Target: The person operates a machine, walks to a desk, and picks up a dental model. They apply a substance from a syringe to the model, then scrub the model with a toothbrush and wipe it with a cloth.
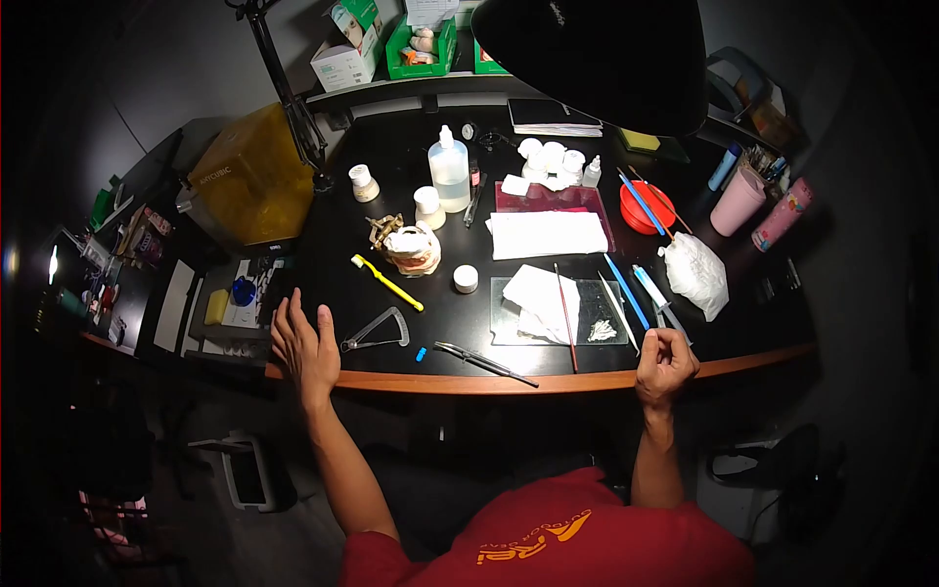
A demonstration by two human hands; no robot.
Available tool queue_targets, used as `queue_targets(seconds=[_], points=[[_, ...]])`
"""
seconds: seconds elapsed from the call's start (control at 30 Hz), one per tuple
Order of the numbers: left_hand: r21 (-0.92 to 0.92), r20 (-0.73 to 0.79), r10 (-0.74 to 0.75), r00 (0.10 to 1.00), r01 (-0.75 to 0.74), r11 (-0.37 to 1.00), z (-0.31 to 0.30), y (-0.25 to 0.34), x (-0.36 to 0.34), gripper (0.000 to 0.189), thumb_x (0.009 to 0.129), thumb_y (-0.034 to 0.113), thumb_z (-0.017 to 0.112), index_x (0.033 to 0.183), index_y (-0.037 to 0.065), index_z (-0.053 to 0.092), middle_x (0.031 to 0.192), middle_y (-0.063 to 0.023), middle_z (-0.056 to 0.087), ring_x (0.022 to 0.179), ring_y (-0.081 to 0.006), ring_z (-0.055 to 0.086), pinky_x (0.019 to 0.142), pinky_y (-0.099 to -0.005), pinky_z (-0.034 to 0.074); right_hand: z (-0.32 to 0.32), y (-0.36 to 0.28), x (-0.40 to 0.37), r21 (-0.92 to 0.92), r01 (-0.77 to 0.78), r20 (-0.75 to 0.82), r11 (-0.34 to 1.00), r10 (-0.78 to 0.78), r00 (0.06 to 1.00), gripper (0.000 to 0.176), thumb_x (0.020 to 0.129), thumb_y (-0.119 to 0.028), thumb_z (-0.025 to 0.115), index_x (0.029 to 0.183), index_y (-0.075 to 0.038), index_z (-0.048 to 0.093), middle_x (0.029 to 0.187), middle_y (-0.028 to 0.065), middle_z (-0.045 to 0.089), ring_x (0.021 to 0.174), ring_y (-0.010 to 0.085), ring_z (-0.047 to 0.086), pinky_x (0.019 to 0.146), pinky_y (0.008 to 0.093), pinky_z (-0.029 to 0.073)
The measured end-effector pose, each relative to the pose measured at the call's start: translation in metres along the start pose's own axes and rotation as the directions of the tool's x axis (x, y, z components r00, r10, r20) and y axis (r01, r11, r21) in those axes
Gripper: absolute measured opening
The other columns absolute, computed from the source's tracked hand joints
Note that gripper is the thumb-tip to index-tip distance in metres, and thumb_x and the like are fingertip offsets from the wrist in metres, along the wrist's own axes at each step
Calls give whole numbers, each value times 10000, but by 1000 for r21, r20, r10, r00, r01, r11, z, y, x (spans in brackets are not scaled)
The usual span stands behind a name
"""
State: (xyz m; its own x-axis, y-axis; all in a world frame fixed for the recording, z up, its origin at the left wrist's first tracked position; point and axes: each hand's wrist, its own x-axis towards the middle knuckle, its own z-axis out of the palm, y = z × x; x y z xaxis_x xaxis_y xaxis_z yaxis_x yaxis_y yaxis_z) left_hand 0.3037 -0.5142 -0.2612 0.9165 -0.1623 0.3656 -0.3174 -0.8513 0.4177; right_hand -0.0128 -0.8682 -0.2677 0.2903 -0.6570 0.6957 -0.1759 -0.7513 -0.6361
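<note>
My left hand (pixel 306 347) rests at the table's front left edge, open with fingers stretched out. Just right of it lies a metal caliper (pixel 380 333) with a curved scale. My right hand (pixel 667 370) is at the front right edge, its fingers curled together; whether anything is inside them is hidden. Close to it lie a white tube (pixel 648 289), a blue-handled tool (pixel 627 293) and a glass slab (pixel 504 321) bearing white tissue (pixel 540 298) and a red brush (pixel 566 315). Between my hands are tweezers (pixel 486 363), a small blue piece (pixel 422 354) and a yellow toothbrush (pixel 388 284).
A dental model (pixel 412 250), a squeeze bottle (pixel 449 176), small jars and a red bowl (pixel 647 206) stand farther back. Crumpled white plastic (pixel 695 274) lies at right. A black lamp shade (pixel 597 59) hangs overhead. An amber-covered machine (pixel 252 176) stands at left.
</note>
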Motion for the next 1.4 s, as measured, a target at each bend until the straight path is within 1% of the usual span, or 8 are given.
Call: queue_targets(seconds=[0.23,0.47,0.67,0.97,1.17,1.4], points=[[-5,1,-8,1000,8,1000,-1,2,-1,625,1070,502,450,1557,112,416,1589,-162,377,1508,-361,277,1211,-565,218,0,0,0,-12,7,-3,1000,-7,1000,108,902,-24,683,805,-3,639,603,-11,492,515,73,401,476,268,305],[-14,3,-2,1000,2,1000,-1,3,-1,628,1070,496,455,1554,97,416,1583,-174,377,1503,-366,279,1214,-548,217,0,-3,1,-24,9,-1,1000,-9,1000,109,902,-26,684,805,-3,639,597,-7,489,505,80,396,472,270,298],[0,2,-9,1000,9,1000,1,1,0,629,1068,501,456,1553,103,417,1584,-166,375,1505,-359,279,1214,-553,214,1,-1,1,-27,16,-3,1000,-16,1000,112,904,-24,686,805,-2,637,588,-6,485,501,80,398,471,273,295],[-7,5,2,1000,-2,1000,1,0,0,633,1067,508,457,1559,114,408,1588,-160,370,1507,-364,274,1205,-590,222,1,1,0,-13,10,3,1000,-10,1000,118,909,-29,687,807,-1,634,590,-7,489,506,78,401,470,275,295],[-16,19,-19,1000,20,1000,1,1,0,633,1068,509,454,1562,116,404,1594,-164,361,1514,-375,264,1206,-611,218,0,1,0,-11,-4,10,1000,4,1000,123,913,-36,683,807,1,634,593,-10,486,508,75,398,472,273,291],[-14,9,-19,1000,19,1000,1,1,0,635,1066,513,456,1559,115,408,1593,-164,365,1511,-372,269,1205,-596,222,0,3,-1,-1,-11,7,1000,11,1000,118,911,-34,684,808,2,638,597,-14,493,510,70,396,474,268,294]])
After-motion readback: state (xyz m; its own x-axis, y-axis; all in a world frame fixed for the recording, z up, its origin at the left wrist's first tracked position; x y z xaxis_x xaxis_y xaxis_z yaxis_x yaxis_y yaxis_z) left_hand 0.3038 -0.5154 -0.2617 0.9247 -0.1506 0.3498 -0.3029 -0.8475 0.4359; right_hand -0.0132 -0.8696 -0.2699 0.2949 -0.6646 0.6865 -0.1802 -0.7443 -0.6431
